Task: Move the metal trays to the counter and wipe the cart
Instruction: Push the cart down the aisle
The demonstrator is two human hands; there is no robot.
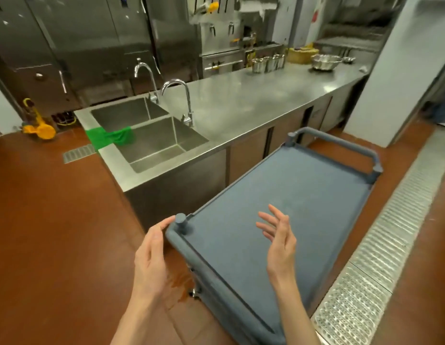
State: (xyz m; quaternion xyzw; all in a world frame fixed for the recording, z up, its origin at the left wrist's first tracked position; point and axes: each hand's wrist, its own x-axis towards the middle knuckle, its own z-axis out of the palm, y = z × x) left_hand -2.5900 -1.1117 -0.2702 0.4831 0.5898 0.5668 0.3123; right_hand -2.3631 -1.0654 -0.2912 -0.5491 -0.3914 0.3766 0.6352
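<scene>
This is a commercial kitchen, shown by the long stainless steel surface (253,100) with a double sink (151,138) and tall taps (181,100), steel cabinets (79,46) along the back wall, metal bowls (325,61), a grey cart (278,195) and a floor drain grate (380,257).

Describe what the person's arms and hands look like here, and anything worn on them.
Both forearms are bare as far as the frame shows: no sleeves or cuffs in view. The left hand and the right hand wear no gloves, and no rings, watch or bracelets show on the fingers or wrists. The nails look short and unpainted, though the picture is slightly soft.
</scene>
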